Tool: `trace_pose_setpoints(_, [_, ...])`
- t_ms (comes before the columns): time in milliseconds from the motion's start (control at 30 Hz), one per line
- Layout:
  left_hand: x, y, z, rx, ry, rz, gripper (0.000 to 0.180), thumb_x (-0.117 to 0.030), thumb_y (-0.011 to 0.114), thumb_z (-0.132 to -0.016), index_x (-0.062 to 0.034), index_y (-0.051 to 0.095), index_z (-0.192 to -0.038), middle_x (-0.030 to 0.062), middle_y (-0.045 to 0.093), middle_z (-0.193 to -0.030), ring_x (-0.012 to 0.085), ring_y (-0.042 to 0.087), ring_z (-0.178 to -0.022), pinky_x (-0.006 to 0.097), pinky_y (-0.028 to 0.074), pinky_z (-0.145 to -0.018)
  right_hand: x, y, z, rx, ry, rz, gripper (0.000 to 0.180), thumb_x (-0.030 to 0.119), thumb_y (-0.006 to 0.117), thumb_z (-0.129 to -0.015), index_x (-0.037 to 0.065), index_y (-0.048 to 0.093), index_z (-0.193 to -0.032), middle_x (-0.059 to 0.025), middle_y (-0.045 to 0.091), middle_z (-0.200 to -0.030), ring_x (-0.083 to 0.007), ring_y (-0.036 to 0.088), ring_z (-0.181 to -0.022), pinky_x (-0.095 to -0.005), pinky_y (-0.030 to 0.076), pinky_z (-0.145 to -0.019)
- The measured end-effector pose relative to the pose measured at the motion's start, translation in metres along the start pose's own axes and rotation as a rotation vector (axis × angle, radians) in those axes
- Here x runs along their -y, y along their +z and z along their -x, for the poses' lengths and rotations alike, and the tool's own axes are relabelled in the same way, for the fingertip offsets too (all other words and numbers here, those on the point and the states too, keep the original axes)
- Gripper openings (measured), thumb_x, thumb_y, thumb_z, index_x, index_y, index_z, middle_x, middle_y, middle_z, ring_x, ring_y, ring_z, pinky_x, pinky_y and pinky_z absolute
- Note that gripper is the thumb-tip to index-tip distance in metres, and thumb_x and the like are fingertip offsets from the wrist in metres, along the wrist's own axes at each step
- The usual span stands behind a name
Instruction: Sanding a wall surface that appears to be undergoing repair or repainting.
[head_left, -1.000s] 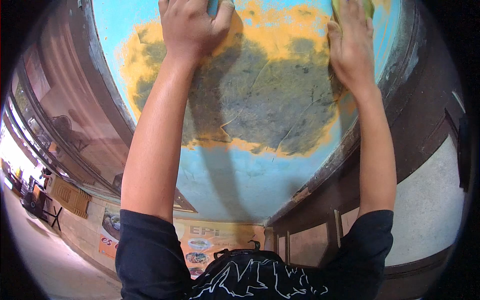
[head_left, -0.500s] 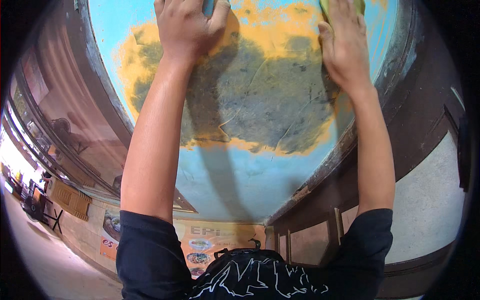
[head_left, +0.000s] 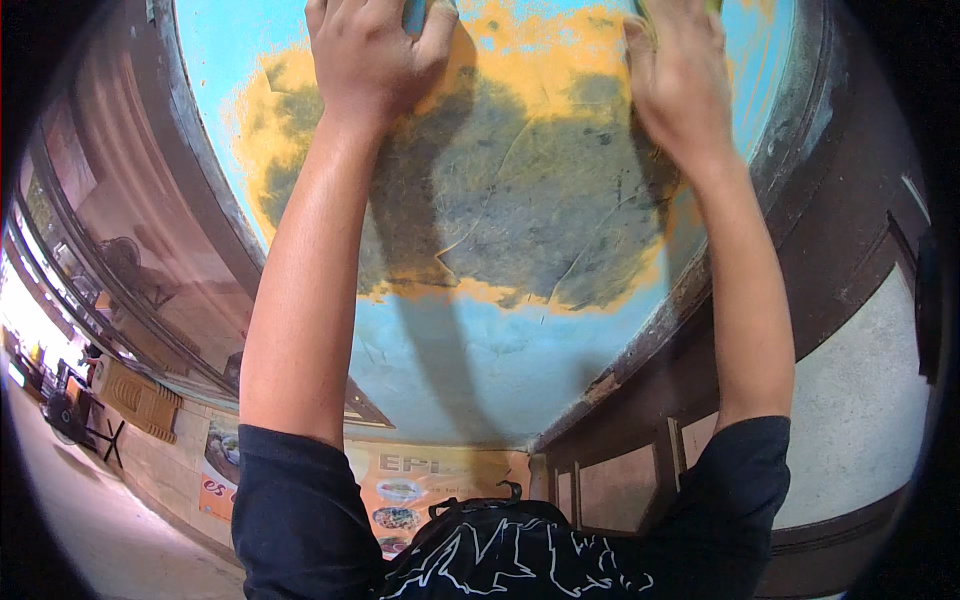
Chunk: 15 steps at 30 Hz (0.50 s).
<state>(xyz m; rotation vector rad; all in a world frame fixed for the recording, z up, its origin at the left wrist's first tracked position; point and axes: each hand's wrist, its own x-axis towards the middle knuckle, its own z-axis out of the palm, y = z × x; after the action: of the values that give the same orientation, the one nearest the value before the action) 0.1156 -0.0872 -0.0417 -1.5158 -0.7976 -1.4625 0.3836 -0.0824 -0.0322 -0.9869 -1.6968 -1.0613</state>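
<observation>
Both my arms reach up onto a painted board, light blue with an orange band around a dark grey worn patch. My left hand is at the upper left of the patch, fingers bent and cut off by the top edge. A bit of a blue thing shows between its thumb and fingers; its kind is unclear. At the upper right, my right hand presses a yellow-green pad or cloth against the board, with its fingertips out of view. That hand is slightly blurred.
A dark, worn wooden frame borders the board on the right. Beyond it are pale panels. To the left stand a glazed frame, stacked tan plastic chairs and a black fan. An orange banner hangs behind.
My right hand has shifted a little up and to the left with the yellow-green pad, which now shows less. My left hand has barely moved.
</observation>
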Motion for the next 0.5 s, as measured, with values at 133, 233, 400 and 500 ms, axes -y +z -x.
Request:
trace_pose_setpoints(133, [-0.004,-0.001,0.004,-0.016,0.012,0.026,0.048,-0.018,0.059,-0.085,-0.0073,0.062,-0.132,0.0161,0.054,-0.150,0.0375,0.041,-0.148,0.057,0.025,-0.123,-0.016,-0.001,-0.024,-0.110,0.045,-0.078,0.064,0.033,0.039,-0.111,-0.005,0.025,-0.161,-0.0263,0.024,-0.168,-0.0430,0.019,-0.157,-0.0505,0.012,-0.128])
trace_pose_setpoints(233, [0.004,0.003,-0.002,-0.012,-0.008,0.004,0.048,-0.018,0.059,-0.085,-0.0070,0.063,-0.131,0.0164,0.055,-0.149,0.0379,0.041,-0.147,0.057,0.026,-0.123,-0.002,0.022,-0.013,-0.160,-0.007,-0.055,0.065,0.035,0.036,-0.111,-0.007,0.025,-0.160,-0.0271,0.023,-0.168,-0.0431,0.018,-0.157,-0.0500,0.010,-0.128])
trace_pose_setpoints(400, [0.027,0.007,0.006,0.014,-0.006,-0.043,0.049,-0.016,0.059,-0.085,-0.0069,0.061,-0.132,0.0162,0.054,-0.149,0.0381,0.040,-0.148,0.058,0.025,-0.123,0.032,0.041,0.006,0.053,-0.187,-0.027,0.066,0.037,0.036,-0.111,-0.008,0.026,-0.159,-0.0297,0.025,-0.166,-0.0436,0.020,-0.156,-0.0505,0.014,-0.128])
trace_pose_setpoints(500, [0.029,0.012,0.009,0.026,-0.017,-0.032,0.049,-0.017,0.059,-0.085,-0.0068,0.061,-0.133,0.0164,0.054,-0.150,0.0381,0.040,-0.148,0.059,0.025,-0.123,0.007,0.045,-0.027,-0.067,-0.155,-0.126,0.065,0.037,0.035,-0.112,-0.007,0.028,-0.159,-0.0289,0.027,-0.165,-0.0439,0.021,-0.156,-0.0503,0.017,-0.128])
